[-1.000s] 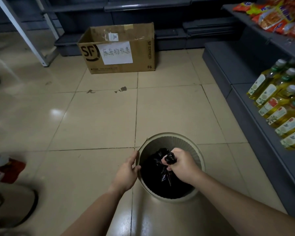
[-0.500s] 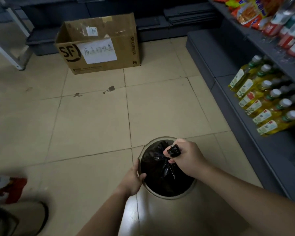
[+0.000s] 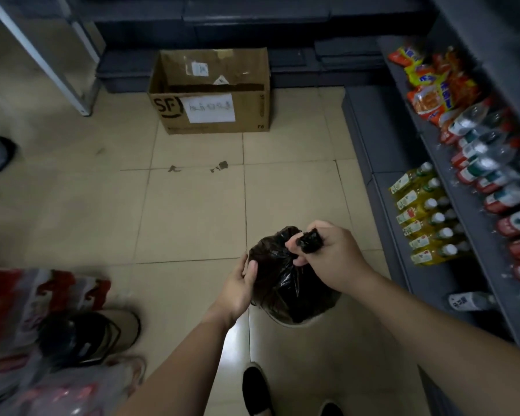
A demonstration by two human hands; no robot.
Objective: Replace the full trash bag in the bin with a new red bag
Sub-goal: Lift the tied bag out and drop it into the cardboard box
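Note:
My right hand [image 3: 327, 253] grips the knotted top of the full black trash bag [image 3: 285, 283] and holds it up over the floor. The raised bag covers almost all of the bin; only a pale sliver of the bin [image 3: 320, 316] shows under its lower right edge. On the bag's left side my left hand [image 3: 237, 289] is curled where the bin's rim lies, thumb against the black plastic. Blurred red and white plastic [image 3: 21, 298] lies at the lower left; I cannot tell whether it is the red bag.
An open SF cardboard box [image 3: 210, 112] stands on the tiled floor ahead. Grey shelves on the right carry oil bottles [image 3: 424, 217], water bottles [image 3: 487, 163] and snack packets [image 3: 430, 85]. A metal frame leg [image 3: 72, 85] stands far left. My shoe [image 3: 255, 391] is below the bag.
My right hand has pulled the black bag upward, so it now rises out of the bin and hides it. The view has tilted and shifted left; my left hand stays at the rim.

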